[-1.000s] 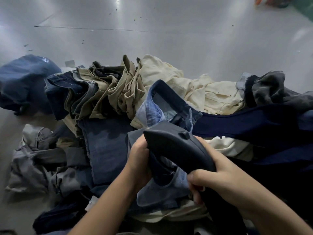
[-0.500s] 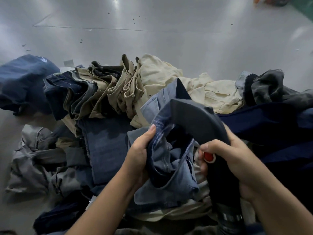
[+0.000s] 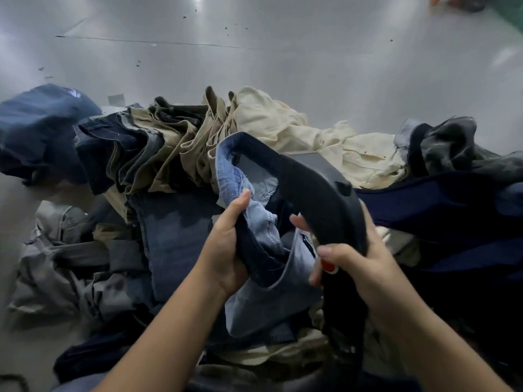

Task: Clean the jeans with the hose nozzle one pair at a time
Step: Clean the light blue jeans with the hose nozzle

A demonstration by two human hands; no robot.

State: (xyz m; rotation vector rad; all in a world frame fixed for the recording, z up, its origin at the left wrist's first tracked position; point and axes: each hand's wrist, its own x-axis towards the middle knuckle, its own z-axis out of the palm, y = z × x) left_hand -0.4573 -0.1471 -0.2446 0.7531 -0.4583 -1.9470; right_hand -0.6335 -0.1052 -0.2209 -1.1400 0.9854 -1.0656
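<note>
Nozzle at the mouth of the jeans we hold

Our left hand (image 3: 226,250) grips the blue jeans (image 3: 263,250) by an open hem at centre, fingers curled round the fabric; our right hand (image 3: 356,267) wraps the hose nozzle (image 3: 317,193), thumb by its red button (image 3: 328,265). The nozzle's long axis runs from near right to far left, its head just right of the opening, touching the cloth. One nozzle, one pair in hand; the garment pile (image 3: 198,154) on the grey floor (image 3: 283,58) is too tangled to count.
</note>
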